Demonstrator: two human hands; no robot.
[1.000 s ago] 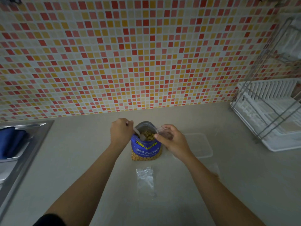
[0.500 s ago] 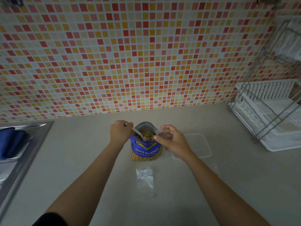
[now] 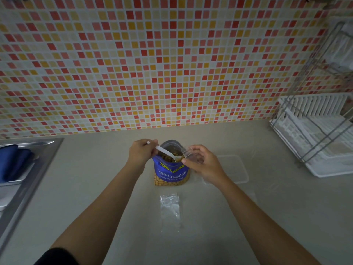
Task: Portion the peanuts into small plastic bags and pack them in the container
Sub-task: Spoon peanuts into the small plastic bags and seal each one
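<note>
Peanut bag [image 3: 172, 173]: glossy blue pouch | left hand [image 3: 142, 153] grip clasps white plastic spoon [image 3: 166, 153] | right hand [image 3: 204, 165] grip pinches clear bag [image 3: 188, 153]

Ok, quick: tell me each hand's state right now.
Left hand: closed on the white spoon, its bowl at the peanut bag mouth.
Right hand: pinching a small clear bag beside that mouth.

One peanut bag [image 3: 171, 173], one white spoon [image 3: 166, 153], one clear container [image 3: 238, 169] and one dish rack [image 3: 315, 140] are in view. Small plastic bags number two: a held bag [image 3: 189, 152] and a flat bag [image 3: 170, 209] on the worktop [image 3: 95, 188].
</note>
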